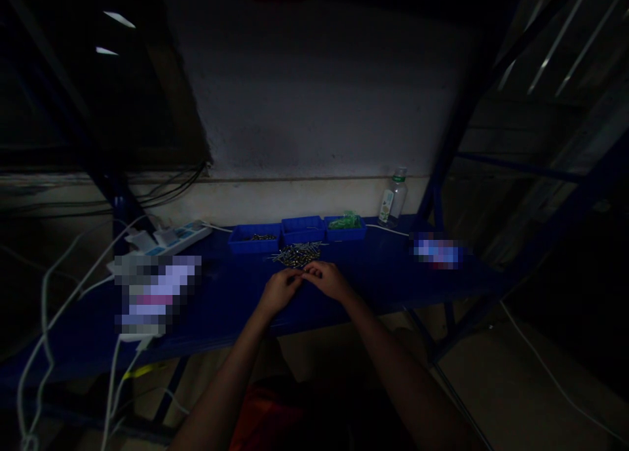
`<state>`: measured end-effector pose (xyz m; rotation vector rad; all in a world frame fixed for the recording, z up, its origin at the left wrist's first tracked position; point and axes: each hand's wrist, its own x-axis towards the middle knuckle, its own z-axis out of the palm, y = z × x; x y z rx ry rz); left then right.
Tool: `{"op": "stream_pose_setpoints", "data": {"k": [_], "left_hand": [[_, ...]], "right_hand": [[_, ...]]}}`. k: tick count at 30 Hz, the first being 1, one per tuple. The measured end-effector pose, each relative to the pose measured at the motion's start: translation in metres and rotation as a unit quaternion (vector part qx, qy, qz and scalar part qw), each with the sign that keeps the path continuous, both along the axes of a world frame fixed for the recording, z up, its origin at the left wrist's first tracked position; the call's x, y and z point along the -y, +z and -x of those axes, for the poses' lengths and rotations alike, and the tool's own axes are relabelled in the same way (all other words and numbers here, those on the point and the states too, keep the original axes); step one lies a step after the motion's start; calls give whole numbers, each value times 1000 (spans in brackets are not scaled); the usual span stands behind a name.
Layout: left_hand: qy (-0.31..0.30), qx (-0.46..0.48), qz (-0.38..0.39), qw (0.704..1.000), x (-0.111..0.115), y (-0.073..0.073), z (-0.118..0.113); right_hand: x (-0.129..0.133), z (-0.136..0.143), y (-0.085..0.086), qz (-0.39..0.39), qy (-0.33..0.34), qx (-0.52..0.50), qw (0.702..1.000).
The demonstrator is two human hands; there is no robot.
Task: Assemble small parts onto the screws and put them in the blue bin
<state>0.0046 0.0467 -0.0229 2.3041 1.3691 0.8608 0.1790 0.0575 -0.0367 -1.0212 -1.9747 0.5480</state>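
My left hand (281,290) and my right hand (325,278) meet fingertip to fingertip over the near side of a pile of small metal pieces (297,254) on the blue table (230,294). Both hands have their fingers pinched together; what lies between them is too small and dark to name. Behind the pile stand three blue trays: the left tray (240,246) holds small metal parts, the middle tray (301,233) shows little inside, and the right tray (358,233) contains green plastic (346,221).
A clear bottle (393,198) stands at the back right. A blurred-out bright object (437,252) lies on the right, another (160,294) on the left. Beyond that one is a white power strip (184,236), with white cables (45,307) hanging at far left.
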Motion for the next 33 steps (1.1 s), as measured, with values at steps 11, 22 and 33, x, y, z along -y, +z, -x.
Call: {"op": "stream_pose_setpoints", "data": {"k": [11,22,33], "left_hand": [[-9,59,-43,997,6,5,-1],[-30,39,-51,997,7,4,-1],[6,51,-49,997,5,3,-2]], "right_hand": [[-3,0,-6,-22,-4,21,1000],[-4,-1,-7,-20,7,68,997],[-2,0,-3,-2,-13,-9,1000]]}}
